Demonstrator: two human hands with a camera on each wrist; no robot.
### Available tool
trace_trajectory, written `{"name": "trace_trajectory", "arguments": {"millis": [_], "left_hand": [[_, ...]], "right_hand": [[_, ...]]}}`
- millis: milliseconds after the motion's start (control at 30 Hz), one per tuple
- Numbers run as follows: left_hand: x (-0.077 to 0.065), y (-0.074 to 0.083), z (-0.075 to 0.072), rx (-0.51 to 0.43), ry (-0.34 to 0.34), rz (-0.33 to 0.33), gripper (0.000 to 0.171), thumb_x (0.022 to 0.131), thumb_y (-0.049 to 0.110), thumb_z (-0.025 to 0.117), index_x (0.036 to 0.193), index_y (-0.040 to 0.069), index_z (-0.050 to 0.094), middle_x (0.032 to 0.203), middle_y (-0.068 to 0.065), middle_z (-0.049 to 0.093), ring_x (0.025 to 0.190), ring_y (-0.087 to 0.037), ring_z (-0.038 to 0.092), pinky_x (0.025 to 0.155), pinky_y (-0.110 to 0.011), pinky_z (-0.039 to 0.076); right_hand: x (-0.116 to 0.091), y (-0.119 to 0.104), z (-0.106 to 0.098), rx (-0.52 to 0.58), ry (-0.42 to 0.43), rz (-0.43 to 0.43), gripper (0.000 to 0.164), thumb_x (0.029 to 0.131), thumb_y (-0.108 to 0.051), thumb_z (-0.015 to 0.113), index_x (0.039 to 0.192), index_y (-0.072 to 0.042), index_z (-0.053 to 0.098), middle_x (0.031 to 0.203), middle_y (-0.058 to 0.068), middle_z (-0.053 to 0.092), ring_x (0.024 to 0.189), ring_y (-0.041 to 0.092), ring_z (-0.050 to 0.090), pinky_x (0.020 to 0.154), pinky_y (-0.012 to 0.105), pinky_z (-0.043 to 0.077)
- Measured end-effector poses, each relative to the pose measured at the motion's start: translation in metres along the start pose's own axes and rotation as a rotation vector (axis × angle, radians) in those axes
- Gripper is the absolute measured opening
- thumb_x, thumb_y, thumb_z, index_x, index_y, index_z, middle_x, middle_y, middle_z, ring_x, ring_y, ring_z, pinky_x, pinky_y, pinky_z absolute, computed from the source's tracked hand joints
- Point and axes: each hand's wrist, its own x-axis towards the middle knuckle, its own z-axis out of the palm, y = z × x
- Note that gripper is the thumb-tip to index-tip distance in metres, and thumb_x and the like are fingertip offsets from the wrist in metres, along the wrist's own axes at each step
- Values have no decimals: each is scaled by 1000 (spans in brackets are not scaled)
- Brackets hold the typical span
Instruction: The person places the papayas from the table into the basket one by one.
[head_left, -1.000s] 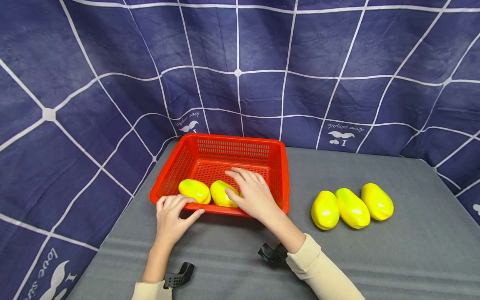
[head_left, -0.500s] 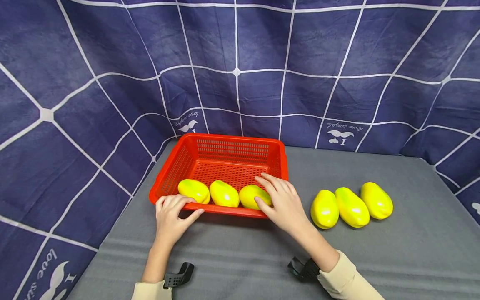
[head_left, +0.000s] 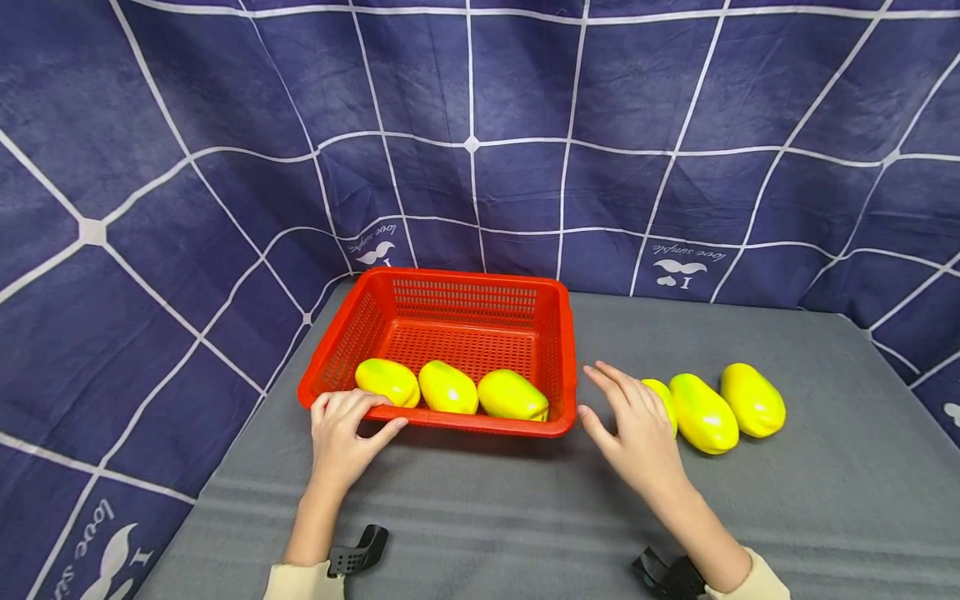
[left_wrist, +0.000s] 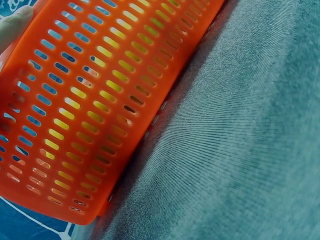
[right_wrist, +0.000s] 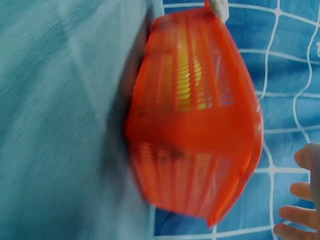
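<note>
My left hand (head_left: 341, 433) grips the near left rim of the red plastic basket (head_left: 480, 423), fingers over the edge and thumb outside. Inside, along the near wall, lie three yellow papaya-like fruits: left (head_left: 386, 382), middle (head_left: 448, 387) and right (head_left: 513, 396). My right hand (head_left: 637, 437) hovers right of the basket, fingers spread, holding nothing. It partly covers the nearest loose fruit (head_left: 663, 395); contact cannot be made out. The left wrist view shows yellow through the slotted basket wall (left_wrist: 100, 100) and a thumb at its rim. Right fingers (right_wrist: 300, 216) show spread in the right wrist view.
Two more yellow fruits, one nearer (head_left: 705, 414) and one farther right (head_left: 753, 400), lie on the grey cloth-covered table (head_left: 480, 517). A blue curtain with white grid lines (head_left: 525, 100) stands behind and to the left.
My right hand has moved right, from over the fruits in the basket to beside the loose fruits. The basket's right-hand fruit is uncovered now. My left hand stays on the rim.
</note>
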Motion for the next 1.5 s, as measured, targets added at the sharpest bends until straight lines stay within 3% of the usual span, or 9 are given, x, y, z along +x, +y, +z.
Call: {"name": "trace_trajectory", "arguments": {"millis": [333, 600, 1167, 1500], "left_hand": [[1, -1, 0, 0, -5, -8, 55, 78, 68, 47, 78, 15, 64, 76, 0, 64, 77, -21, 50, 87, -43, 25], [1, 0, 0, 3, -14, -18, 53, 77, 67, 51, 78, 16, 65, 76, 1, 64, 78, -21, 50, 88, -43, 25], [0, 0, 0, 7, -30, -31, 57, 78, 69, 45, 78, 15, 64, 77, 0, 64, 79, -22, 51, 89, -44, 25], [-1, -1, 1, 6, -3, -11, 56, 78, 68, 46, 77, 16, 64, 76, 1, 64, 77, -21, 50, 87, -43, 25]], "right_hand": [[-22, 43, 6, -70, 47, 78, 45, 78, -22, 65, 120, -10, 55, 122, 13, 55, 112, 31, 50, 95, 47, 33], [-38, 63, 14, -84, 68, 116, 45, 76, -22, 66, 118, -10, 56, 122, 15, 54, 109, 37, 49, 91, 48, 33], [-48, 75, 21, -60, 29, 101, 52, 71, -19, 70, 120, -9, 54, 126, 17, 48, 115, 39, 43, 91, 50, 35], [-51, 74, 21, -62, 44, 103, 47, 69, -15, 71, 114, -9, 58, 124, 14, 50, 116, 36, 43, 84, 51, 42]]}}
